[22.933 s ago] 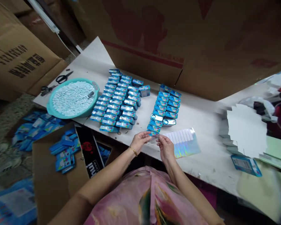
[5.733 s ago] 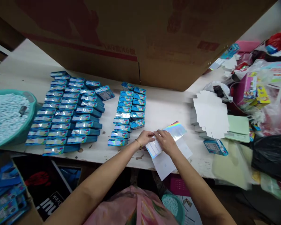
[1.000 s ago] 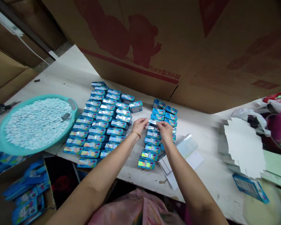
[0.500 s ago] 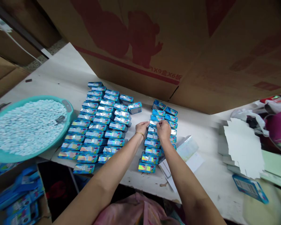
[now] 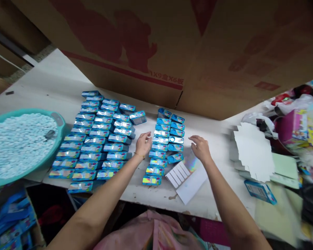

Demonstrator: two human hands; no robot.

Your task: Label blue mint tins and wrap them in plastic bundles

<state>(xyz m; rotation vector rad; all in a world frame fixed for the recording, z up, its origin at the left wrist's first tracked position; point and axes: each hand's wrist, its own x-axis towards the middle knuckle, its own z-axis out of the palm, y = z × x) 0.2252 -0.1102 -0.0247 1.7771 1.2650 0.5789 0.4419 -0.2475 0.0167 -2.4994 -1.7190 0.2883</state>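
My left hand is at the left side of two short rows of small blue boxes, its fingers apart and holding nothing. To the right of those rows hovers my right hand, thumb and fingers apart with nothing between them. The boxes stand close together, with shiny silvery faces and blue rims; some in the right row show round openings on top. Below my right hand lie a white sheet and a slotted white card piece. A larger block of similar blue boxes stands left of my left hand.
A turquoise basin heaped with pale blue pieces sits at the left. Behind the boxes rises a big cardboard carton. Stacked white card sheets, a blue pack and bags fill the right. Blue packaging lies low at the left.
My hands have parted from the short rows, the left to their left side and the right to their right side. The view has turned to the right.
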